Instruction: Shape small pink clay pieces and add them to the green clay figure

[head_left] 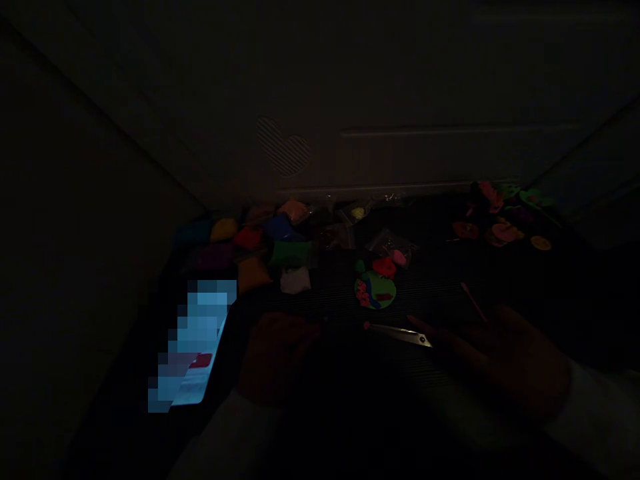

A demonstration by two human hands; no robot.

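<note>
The scene is very dark. My right hand (525, 363) is at the scissors (400, 333), fingers around the handle end, which is lost in shadow. The blades look closed and point left, with a small pinkish bit (367, 325) at their tip. My left hand (280, 350) is closed, its fingertips pinched together left of the blades; whatever they hold is too dark to make out. Just beyond the blades lies a green clay disc (385, 283) bearing pink flower shapes, a blue strip and a brown piece. Red clay (384, 267) touches its far edge.
Coloured clay packets, including a green packet (291, 253) and a white packet (295, 280), lie back left. A lit phone (193, 390) is left of my left hand. A pink stick (473, 301) lies near my right hand. Clay pieces (505, 231) are at the back right, before a wall (400, 160).
</note>
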